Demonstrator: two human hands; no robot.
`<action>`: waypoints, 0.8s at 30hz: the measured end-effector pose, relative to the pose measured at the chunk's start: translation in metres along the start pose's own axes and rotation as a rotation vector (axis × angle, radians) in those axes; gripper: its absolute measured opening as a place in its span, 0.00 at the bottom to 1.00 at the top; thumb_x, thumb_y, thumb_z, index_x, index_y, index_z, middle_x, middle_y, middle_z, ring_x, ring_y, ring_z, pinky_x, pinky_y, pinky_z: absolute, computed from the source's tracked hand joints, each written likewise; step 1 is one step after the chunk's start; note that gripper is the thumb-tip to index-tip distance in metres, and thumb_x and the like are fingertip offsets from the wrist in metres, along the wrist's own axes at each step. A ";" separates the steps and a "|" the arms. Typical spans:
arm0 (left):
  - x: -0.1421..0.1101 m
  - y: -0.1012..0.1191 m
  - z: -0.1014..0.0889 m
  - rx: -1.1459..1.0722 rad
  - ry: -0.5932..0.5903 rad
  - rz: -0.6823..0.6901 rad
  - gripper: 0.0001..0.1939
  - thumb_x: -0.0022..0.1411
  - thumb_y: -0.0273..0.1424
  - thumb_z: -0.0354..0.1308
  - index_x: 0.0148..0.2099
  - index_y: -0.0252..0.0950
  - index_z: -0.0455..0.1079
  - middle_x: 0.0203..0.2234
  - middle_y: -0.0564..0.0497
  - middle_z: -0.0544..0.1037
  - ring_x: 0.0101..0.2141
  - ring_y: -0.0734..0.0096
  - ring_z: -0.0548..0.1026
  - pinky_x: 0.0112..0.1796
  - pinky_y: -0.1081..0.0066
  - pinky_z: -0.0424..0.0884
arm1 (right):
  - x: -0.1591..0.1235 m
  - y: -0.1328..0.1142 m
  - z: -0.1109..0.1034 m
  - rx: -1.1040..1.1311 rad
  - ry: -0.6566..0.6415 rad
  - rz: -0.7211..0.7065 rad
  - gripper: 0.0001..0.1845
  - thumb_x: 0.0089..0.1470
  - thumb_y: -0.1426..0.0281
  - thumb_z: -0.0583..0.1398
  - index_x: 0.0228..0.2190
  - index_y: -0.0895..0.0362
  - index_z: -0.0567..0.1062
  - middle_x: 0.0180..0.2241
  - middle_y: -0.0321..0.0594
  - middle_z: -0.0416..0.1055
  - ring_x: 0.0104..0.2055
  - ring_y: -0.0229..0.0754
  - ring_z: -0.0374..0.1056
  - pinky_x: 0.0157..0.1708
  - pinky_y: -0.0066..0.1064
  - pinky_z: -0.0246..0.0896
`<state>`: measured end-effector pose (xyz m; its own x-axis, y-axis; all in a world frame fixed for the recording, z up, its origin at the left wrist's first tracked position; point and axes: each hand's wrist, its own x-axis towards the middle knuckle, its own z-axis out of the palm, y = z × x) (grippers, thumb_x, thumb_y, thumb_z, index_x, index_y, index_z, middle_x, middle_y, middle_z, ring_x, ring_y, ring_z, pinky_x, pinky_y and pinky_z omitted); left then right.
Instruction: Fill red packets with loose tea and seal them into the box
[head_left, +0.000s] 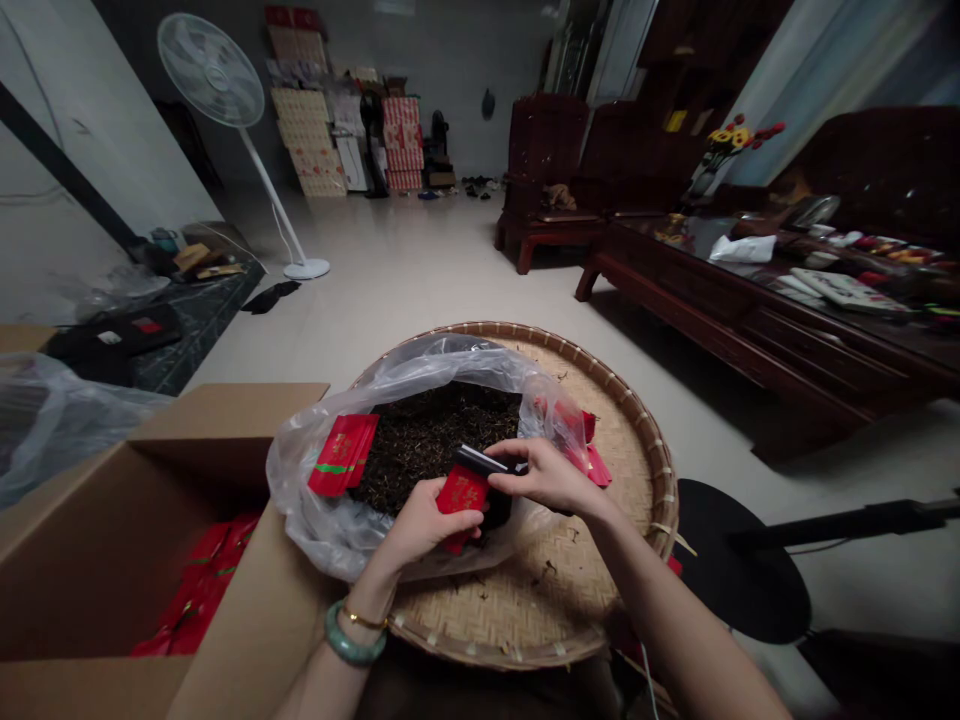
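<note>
My left hand [426, 522] pinches a red tea packet [463, 492] with gold lettering, thumb across its front. With my right hand [541, 474] I grip a small black bar-shaped tool [480, 460] with a pale strip; it lies across the packet's top edge. Its exact kind is unclear. Both hands are above a clear plastic bag [315, 540] of dark loose tea leaves [420, 430]. Several flat red packets [343, 455] with a green stripe lie on the leaves at the bag's left side. The bag sits on a round woven bamboo tray [517, 610].
An open cardboard box [262, 600] at the left contains red packets [202, 580]. More red packets [589, 440] lie on the tray's right, partly behind plastic. A black round stand base [739, 560] is at the right. Beyond are a white fan [214, 75] and a dark wooden table [720, 310].
</note>
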<state>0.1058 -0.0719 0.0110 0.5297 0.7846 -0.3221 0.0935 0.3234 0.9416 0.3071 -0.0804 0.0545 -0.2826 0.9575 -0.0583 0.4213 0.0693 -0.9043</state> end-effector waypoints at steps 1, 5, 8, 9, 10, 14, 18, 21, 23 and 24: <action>0.000 0.000 0.000 -0.003 -0.001 -0.003 0.20 0.41 0.35 0.69 0.35 0.29 0.70 0.28 0.45 0.80 0.21 0.69 0.76 0.22 0.74 0.69 | 0.000 0.003 -0.002 0.023 0.010 0.008 0.18 0.47 0.66 0.62 0.41 0.59 0.77 0.37 0.39 0.77 0.36 0.42 0.70 0.35 0.30 0.64; 0.000 -0.001 -0.001 -0.046 0.021 0.001 0.21 0.41 0.36 0.70 0.35 0.29 0.70 0.31 0.43 0.80 0.22 0.70 0.77 0.23 0.74 0.70 | 0.000 0.027 -0.016 -0.054 0.211 0.048 0.20 0.47 0.65 0.61 0.42 0.59 0.76 0.39 0.42 0.77 0.38 0.45 0.71 0.37 0.33 0.64; 0.000 -0.004 0.000 -0.088 0.055 0.028 0.21 0.40 0.36 0.70 0.35 0.29 0.70 0.32 0.42 0.81 0.22 0.70 0.77 0.25 0.73 0.71 | -0.003 0.052 -0.024 -0.306 0.304 0.083 0.19 0.46 0.65 0.62 0.42 0.59 0.76 0.39 0.44 0.77 0.39 0.49 0.71 0.39 0.37 0.64; 0.000 -0.006 0.001 -0.100 0.064 0.034 0.22 0.40 0.36 0.70 0.35 0.29 0.70 0.32 0.41 0.81 0.22 0.70 0.77 0.26 0.72 0.72 | -0.004 0.058 -0.025 -0.390 0.313 0.093 0.20 0.45 0.65 0.63 0.41 0.59 0.76 0.39 0.45 0.77 0.39 0.50 0.71 0.40 0.38 0.63; 0.000 -0.007 0.002 -0.109 0.070 0.036 0.22 0.40 0.36 0.70 0.35 0.29 0.70 0.33 0.41 0.81 0.22 0.70 0.77 0.26 0.72 0.72 | -0.004 0.062 -0.024 -0.455 0.331 0.100 0.20 0.44 0.64 0.64 0.41 0.59 0.76 0.38 0.45 0.77 0.40 0.51 0.70 0.40 0.39 0.63; 0.000 -0.010 0.008 -0.098 0.066 0.035 0.22 0.40 0.36 0.70 0.36 0.30 0.70 0.33 0.42 0.81 0.24 0.69 0.77 0.28 0.71 0.72 | -0.005 0.051 -0.007 -0.350 0.415 0.049 0.22 0.47 0.60 0.63 0.42 0.58 0.75 0.41 0.47 0.76 0.43 0.50 0.69 0.41 0.38 0.63; 0.000 -0.006 0.010 0.027 0.076 0.087 0.21 0.42 0.36 0.68 0.37 0.30 0.71 0.28 0.47 0.80 0.26 0.68 0.75 0.30 0.71 0.70 | -0.001 0.023 0.027 0.033 0.323 -0.033 0.15 0.50 0.58 0.61 0.33 0.57 0.78 0.32 0.41 0.76 0.33 0.42 0.70 0.34 0.31 0.64; -0.001 0.002 0.007 0.045 0.117 0.176 0.22 0.43 0.38 0.67 0.40 0.31 0.72 0.30 0.49 0.79 0.30 0.66 0.75 0.32 0.71 0.69 | 0.000 0.009 0.044 0.068 0.320 -0.046 0.16 0.50 0.58 0.60 0.21 0.57 0.76 0.23 0.39 0.73 0.26 0.40 0.67 0.28 0.29 0.61; -0.001 0.009 0.004 0.011 0.165 0.223 0.20 0.45 0.41 0.65 0.39 0.33 0.73 0.32 0.48 0.79 0.33 0.65 0.75 0.34 0.71 0.69 | -0.002 0.005 0.048 0.043 0.293 -0.074 0.16 0.51 0.59 0.60 0.20 0.57 0.75 0.22 0.38 0.72 0.26 0.39 0.67 0.28 0.29 0.60; -0.001 0.011 0.003 0.014 0.203 0.234 0.17 0.47 0.41 0.64 0.35 0.33 0.74 0.30 0.49 0.79 0.32 0.66 0.75 0.33 0.72 0.68 | -0.003 0.004 0.048 0.030 0.280 -0.084 0.16 0.51 0.60 0.59 0.20 0.57 0.75 0.23 0.38 0.72 0.27 0.39 0.66 0.28 0.28 0.60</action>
<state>0.1093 -0.0708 0.0219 0.3594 0.9269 -0.1083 0.0015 0.1155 0.9933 0.2682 -0.0969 0.0307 -0.0647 0.9890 0.1331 0.3796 0.1477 -0.9133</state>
